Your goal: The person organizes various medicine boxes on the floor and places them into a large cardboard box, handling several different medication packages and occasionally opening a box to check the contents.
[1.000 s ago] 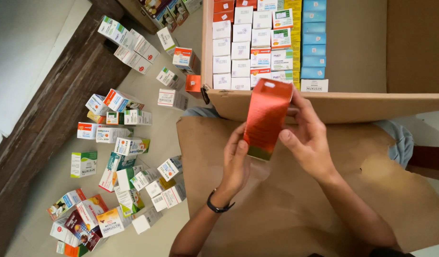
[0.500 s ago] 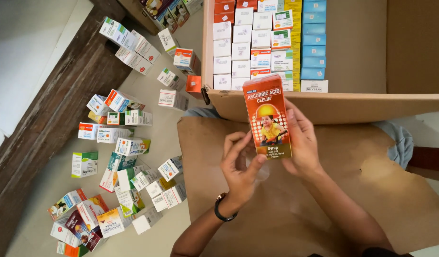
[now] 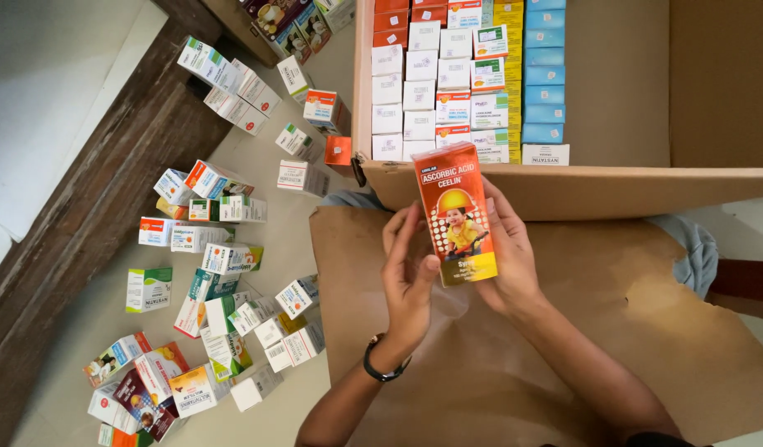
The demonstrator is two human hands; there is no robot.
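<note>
Far right, the cardboard box (image 3: 613, 99) has bare floor beside its packed rows (image 3: 456, 83). Its near wall (image 3: 580, 186) blocks low passage. Scattered cartons (image 3: 216, 273) crowd the left floor.

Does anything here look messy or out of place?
Yes. Inside the big cardboard carton the small medicine boxes stand in tidy rows, but on the floor to the left a scatter of small boxes lies tipped at all angles. The tall orange box, held by the left hand and right hand, looks undamaged.
</note>
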